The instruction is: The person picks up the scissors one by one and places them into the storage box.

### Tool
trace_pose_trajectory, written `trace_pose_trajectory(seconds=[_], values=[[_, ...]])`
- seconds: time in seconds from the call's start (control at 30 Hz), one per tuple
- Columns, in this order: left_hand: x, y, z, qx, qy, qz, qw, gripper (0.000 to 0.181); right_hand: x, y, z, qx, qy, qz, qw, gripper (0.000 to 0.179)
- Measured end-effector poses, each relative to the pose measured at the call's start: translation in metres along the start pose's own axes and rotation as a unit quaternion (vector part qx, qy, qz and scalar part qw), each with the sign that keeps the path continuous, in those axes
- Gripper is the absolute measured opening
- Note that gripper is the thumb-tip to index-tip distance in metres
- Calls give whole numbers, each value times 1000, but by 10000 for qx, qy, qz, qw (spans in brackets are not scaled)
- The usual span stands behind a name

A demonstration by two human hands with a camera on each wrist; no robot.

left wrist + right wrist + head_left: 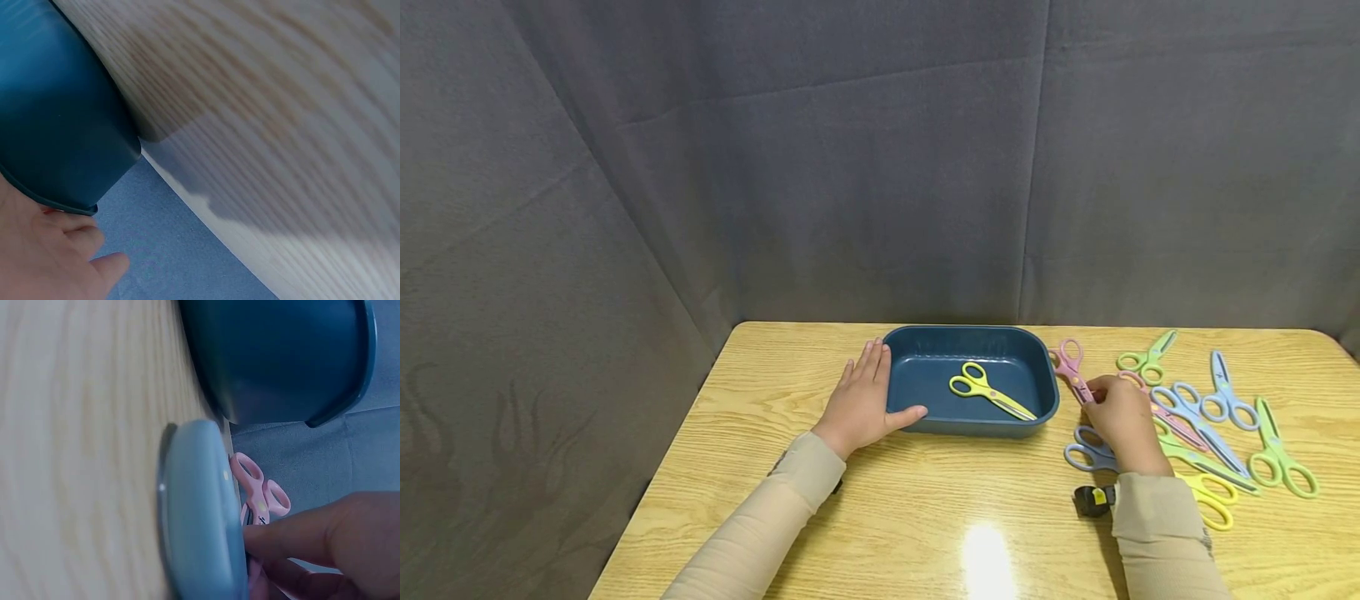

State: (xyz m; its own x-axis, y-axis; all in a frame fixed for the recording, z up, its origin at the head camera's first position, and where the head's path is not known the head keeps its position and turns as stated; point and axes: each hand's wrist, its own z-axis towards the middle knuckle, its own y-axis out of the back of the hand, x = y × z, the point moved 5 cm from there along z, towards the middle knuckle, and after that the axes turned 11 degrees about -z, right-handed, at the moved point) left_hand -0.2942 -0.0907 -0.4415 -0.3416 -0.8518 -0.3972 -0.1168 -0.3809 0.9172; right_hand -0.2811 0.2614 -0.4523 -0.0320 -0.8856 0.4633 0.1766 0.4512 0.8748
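Observation:
My left hand lies with straight fingers along the left rim of a dark blue tray, thumb over its front edge. Inside the tray is one pair of yellow-green scissors. Right of the tray, my right hand pinches pink scissors by the blade end, with their handle loops toward the tray. The right wrist view shows the thumb and fingers on the pink scissors. Close by that hand in the same view is a blurred light blue handle.
Around and beyond the right hand lie several more scissors: blue scissors, small blue scissors, green scissors, small green scissors and yellow scissors. A grey curtain hangs behind the wooden table.

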Motion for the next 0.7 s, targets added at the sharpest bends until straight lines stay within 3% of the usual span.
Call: trace_pose_trajectory(seconds=[0.7], values=[[-1, 2, 0, 102, 47, 24, 9999, 115, -1, 12, -2, -335, -42, 105, 9994, 30]])
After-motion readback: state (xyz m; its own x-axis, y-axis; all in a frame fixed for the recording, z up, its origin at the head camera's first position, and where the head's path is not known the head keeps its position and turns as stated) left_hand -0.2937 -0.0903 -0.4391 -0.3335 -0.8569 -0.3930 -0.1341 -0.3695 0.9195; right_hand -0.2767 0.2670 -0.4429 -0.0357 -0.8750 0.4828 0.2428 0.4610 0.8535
